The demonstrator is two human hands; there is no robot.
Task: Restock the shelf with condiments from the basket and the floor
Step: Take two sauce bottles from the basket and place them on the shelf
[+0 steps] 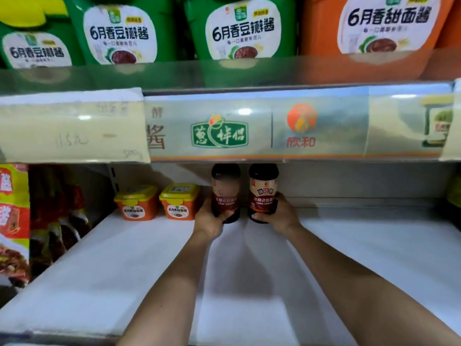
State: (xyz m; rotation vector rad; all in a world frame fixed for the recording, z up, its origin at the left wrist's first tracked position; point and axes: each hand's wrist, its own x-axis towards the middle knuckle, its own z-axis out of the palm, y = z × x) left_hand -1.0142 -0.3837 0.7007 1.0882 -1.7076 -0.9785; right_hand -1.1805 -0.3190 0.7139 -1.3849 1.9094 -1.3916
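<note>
Dark brown sauce bottles, two of them, and you've got one in each hand. Your left hand (212, 218) is wrapped round the lower part of the left bottle (225, 193), thumb across the front. Your right hand (279, 216) is curled the same way round the right bottle (263, 191). Both bottles are upright, just beside each other with a thin gap between, out at 12 o'clock from you near the back of the white shelf (124, 270). Can't tell if their bases are actually down on the shelf or just off it. Their caps are hidden behind the printed strip (219, 131) on the edge of the upper shelf (249, 71).

At 9 o'clock from the left bottle sit two orange tubs (136, 203) with yellow lids, side by side, the nearer one just beside your left hand. Further out at 9 o'clock, at the frame edge, are red and yellow packets (13, 216). Up at 12 o'clock on the upper shelf you've got green pouches (119, 31), and an orange pouch (384, 26) more toward 1 o'clock. A yellowed paper tag (72, 126) with handwriting covers the strip's left end.
</note>
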